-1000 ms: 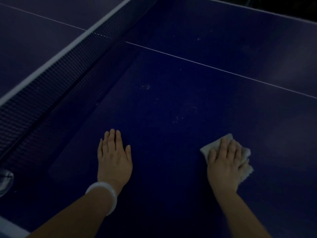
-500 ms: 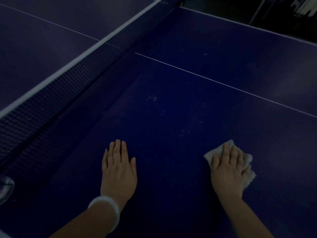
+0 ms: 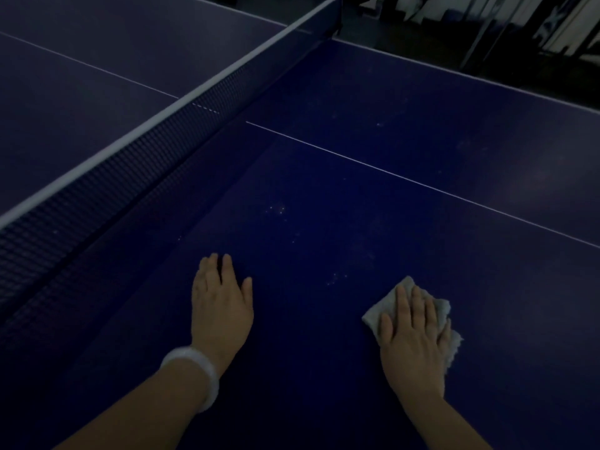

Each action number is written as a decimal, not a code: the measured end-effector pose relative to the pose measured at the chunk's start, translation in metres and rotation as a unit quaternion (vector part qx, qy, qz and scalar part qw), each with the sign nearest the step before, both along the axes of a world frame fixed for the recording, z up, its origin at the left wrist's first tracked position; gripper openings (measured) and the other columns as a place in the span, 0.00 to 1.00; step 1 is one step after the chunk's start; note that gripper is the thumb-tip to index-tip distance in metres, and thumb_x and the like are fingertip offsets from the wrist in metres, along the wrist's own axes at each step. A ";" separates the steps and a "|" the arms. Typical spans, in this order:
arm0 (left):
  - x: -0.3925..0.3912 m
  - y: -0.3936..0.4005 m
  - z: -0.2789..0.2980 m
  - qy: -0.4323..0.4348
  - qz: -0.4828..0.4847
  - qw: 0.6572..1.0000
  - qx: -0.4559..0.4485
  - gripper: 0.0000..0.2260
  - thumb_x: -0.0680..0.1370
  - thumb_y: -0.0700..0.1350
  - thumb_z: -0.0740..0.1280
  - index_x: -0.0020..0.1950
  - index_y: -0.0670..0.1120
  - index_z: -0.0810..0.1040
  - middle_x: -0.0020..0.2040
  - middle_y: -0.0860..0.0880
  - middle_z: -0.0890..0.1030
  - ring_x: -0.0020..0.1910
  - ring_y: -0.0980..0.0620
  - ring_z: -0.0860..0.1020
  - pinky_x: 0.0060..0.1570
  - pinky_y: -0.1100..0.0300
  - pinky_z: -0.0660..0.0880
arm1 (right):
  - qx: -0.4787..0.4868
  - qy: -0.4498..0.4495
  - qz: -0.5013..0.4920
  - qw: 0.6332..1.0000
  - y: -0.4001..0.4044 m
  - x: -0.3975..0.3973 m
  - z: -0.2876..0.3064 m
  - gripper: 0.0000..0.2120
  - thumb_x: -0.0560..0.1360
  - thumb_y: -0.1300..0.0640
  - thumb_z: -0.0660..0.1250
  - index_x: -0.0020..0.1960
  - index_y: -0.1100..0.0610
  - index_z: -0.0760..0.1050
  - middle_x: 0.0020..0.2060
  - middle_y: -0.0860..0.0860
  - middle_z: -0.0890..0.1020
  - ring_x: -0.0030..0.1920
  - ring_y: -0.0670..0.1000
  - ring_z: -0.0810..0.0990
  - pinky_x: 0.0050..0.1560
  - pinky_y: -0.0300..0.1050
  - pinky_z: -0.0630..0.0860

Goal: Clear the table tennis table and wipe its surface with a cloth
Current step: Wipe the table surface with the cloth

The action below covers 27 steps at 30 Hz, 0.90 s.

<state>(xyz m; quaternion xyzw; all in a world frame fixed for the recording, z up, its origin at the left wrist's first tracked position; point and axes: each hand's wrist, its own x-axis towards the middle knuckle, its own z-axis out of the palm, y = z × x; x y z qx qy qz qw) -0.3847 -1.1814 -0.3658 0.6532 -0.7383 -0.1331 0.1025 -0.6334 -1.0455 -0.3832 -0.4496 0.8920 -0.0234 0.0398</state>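
Head view: right hand (image 3: 414,339) fingers (image 3: 409,306) flat, pressing cloth (image 3: 383,308) onto table (image 3: 324,196).

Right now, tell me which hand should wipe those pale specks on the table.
Right. The right hand already presses the cloth flat on the table, and the specks lie just ahead of it. The left hand rests bare on the surface, nearer the net.

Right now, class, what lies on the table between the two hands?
In the head view, only bare blue tabletop separates the left hand from the right hand pressing the cloth; faint pale specks sit slightly beyond.
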 end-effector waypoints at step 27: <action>-0.027 -0.010 -0.012 -0.097 0.070 0.993 0.007 0.35 0.76 0.60 0.31 0.78 0.42 0.43 0.79 0.40 0.46 0.78 0.44 0.42 0.76 0.47 0.37 | 0.046 -0.149 -0.044 0.987 -0.340 -0.084 0.036 0.32 0.82 0.41 0.44 0.80 0.56 0.42 0.79 0.59 0.48 0.77 0.62 0.51 0.74 0.66 0.45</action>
